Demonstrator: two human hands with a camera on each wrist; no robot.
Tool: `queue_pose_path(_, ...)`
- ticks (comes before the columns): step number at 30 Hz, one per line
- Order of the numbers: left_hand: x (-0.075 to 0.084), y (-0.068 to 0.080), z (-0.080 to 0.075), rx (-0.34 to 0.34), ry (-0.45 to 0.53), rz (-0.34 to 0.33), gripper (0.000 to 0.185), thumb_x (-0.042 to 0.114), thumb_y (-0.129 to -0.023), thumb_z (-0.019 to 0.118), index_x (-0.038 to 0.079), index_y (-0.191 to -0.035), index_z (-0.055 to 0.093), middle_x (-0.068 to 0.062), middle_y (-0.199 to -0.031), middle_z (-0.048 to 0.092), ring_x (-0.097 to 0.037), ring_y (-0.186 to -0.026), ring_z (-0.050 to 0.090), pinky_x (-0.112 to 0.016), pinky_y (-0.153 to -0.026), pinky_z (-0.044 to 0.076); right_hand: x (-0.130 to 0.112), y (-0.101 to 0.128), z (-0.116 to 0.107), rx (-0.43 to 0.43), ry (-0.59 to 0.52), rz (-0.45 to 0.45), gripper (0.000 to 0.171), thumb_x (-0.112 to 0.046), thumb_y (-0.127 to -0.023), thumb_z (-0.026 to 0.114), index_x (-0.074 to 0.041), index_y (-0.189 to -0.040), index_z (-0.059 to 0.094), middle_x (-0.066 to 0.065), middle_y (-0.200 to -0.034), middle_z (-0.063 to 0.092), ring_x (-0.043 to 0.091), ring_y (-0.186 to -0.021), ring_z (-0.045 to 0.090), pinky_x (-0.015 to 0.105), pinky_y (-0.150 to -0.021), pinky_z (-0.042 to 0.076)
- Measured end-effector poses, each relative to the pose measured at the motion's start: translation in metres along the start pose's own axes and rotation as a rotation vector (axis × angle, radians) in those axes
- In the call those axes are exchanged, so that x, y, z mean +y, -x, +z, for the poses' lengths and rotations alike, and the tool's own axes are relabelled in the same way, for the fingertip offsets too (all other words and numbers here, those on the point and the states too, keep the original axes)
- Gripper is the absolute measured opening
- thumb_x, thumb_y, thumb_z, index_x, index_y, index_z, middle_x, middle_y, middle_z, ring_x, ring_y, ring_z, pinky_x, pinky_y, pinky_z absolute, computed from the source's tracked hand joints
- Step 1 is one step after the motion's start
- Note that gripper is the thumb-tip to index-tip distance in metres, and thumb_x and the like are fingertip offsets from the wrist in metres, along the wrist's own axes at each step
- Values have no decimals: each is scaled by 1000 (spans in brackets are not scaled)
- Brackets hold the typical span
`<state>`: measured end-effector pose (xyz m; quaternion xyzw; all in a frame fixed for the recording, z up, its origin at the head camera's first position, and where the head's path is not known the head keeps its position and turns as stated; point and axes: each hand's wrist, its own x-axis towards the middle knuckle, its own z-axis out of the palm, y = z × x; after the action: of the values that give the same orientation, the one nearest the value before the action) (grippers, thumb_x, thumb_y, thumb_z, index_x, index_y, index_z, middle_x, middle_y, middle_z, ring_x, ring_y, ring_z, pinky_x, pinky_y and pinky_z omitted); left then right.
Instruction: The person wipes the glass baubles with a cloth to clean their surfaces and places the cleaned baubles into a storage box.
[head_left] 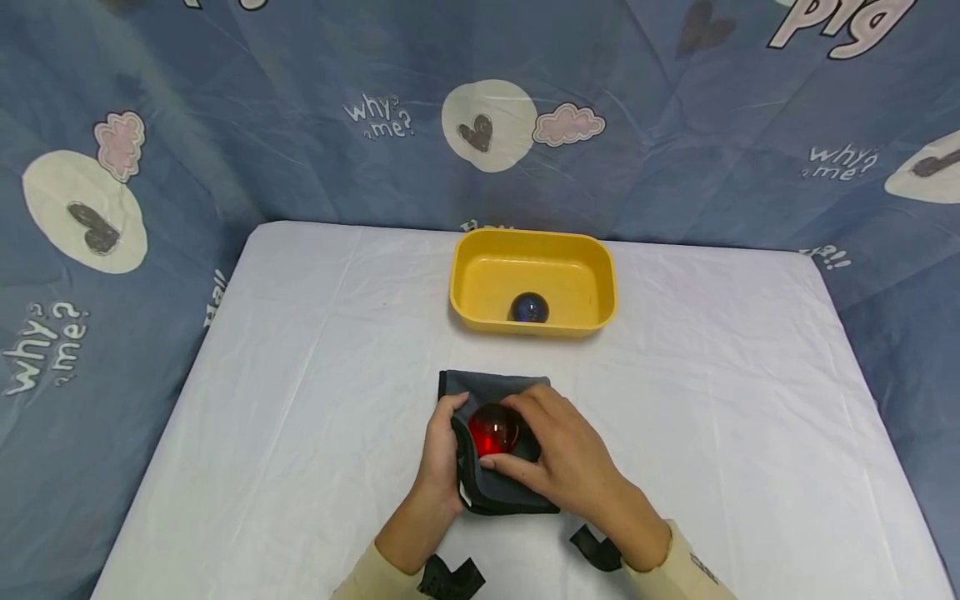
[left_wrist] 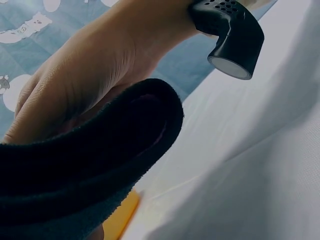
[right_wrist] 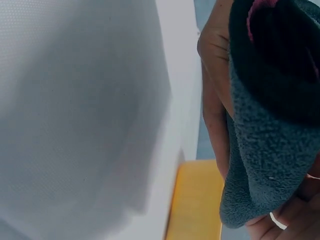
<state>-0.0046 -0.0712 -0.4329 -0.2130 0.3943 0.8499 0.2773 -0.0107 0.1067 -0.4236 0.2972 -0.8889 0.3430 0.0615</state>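
The head view looks forward and down from above the near edge of the desk, taking in its whole white top and the blue printed curtain behind. The yellow tub sits toward 12 o'clock of the two hands, which meet low in the centre of the picture.

The left wrist view sits very close beside the left hand, low over the desk, facing along the hand toward the curtain; dark cloth fills the lower left.

The right wrist view is equally close and appears turned on its side, with grey cloth at 3 o'clock.

All three share the cloth, the desk and a strip of the tub.
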Motion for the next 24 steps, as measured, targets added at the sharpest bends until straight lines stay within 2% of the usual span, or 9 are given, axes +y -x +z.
queue_pose_path(5,-2,1,1,12,-2,-16,57,48,-103,34,9,-145,34,-8,-138,47,-22,-122,51,-35,-103,46,3,1,1,8,9,-4,63,-63,-88,75,-9,-119,69,-1,-112,63,12,-93,55,31,-80,52)
queue_pose_path(9,-3,2,1,11,-8,-19,57,49,-103,34,10,-144,35,-6,-135,49,-20,-119,53,-35,-101,48,4,2,2,18,28,-3,65,-70,-88,69,-9,-111,71,-2,-103,62,11,-86,53,29,-73,50)
queue_pose_path(12,-2,1,1,10,-12,-14,56,48,-103,34,9,-143,35,-7,-135,49,-20,-119,53,-35,-100,48,3,1,2,21,30,4,65,-70,-87,70,-9,-108,71,-3,-99,61,10,-84,51,27,-70,49)
queue_pose_path(15,-1,0,0,13,-7,0,56,48,-103,33,9,-143,35,-7,-137,48,-22,-122,51,-36,-103,46,1,0,2,6,14,21,64,-66,-86,75,-8,-114,70,-2,-104,62,12,-91,53,29,-76,50)
queue_pose_path(18,1,-2,0,4,3,25,56,46,-104,32,10,-146,34,-9,-142,45,-24,-129,47,-39,-108,42,-1,0,3,-13,7,34,69,-60,-85,80,-7,-127,65,0,-115,62,15,-104,55,35,-88,50)
queue_pose_path(21,3,-2,0,-4,2,39,56,45,-104,30,10,-149,32,-10,-146,42,-25,-133,44,-41,-110,39,-2,0,4,-14,17,15,76,-54,-84,84,-6,-137,58,4,-125,60,19,-112,56,40,-97,49)
queue_pose_path(24,5,-2,0,2,-3,44,56,44,-104,30,10,-149,33,-10,-146,42,-24,-131,46,-39,-108,41,-2,-1,4,-5,23,-18,78,-47,-83,88,-5,-139,55,6,-129,58,20,-114,56,42,-100,49)
